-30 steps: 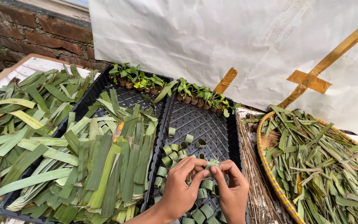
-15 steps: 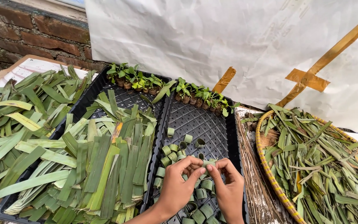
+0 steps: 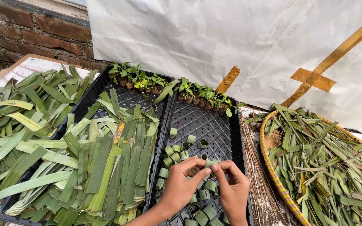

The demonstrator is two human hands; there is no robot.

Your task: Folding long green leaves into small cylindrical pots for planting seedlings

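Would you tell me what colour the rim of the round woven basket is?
Yellow; the basket rim shows best in the head view.

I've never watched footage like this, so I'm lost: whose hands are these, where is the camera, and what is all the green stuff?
The camera sits on a person's head and looks down at their own bare hands. The left hand and right hand meet over a black tray, pinching a small leaf ring between the fingertips. More such rolled rings lie scattered in that tray. At its far end stands a row of small seedlings. A second black tray to the left holds flat cut leaf strips, with more loose leaves beyond it. On the right, a woven basket holds narrower leaf scraps. Behind hangs a white sheet.
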